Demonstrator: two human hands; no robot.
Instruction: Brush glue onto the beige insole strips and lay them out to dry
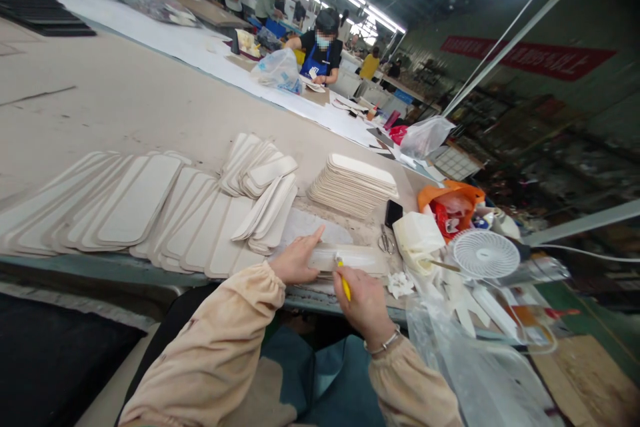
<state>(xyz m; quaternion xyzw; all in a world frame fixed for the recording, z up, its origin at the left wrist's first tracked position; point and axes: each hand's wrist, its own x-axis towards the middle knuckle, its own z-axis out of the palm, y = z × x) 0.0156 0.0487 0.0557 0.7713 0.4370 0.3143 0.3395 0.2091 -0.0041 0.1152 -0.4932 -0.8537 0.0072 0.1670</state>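
Observation:
My right hand (364,300) grips a yellow brush (346,288), its tip on a pale rounded panel (363,260) at the table's front edge. A whitish wet-looking strip runs along this panel. My left hand (299,259) lies at the panel's left end, thumb stretched out and nothing held; some fingertips are hard to see. Beyond it is a light grey sheet (313,223). To the left, long cream panels (143,200) overlap in a fanned row, with smaller panels (260,167) piled behind. A neat stack of panels (350,187) stands ahead of my hands.
Right of my hands are scissors (386,240), a black phone (393,213), a whitish container (419,240), a white fan (484,253) and an orange bag (450,199). Clear plastic (465,360) hangs over the edge. A masked co-worker (323,53) handles pieces across the table.

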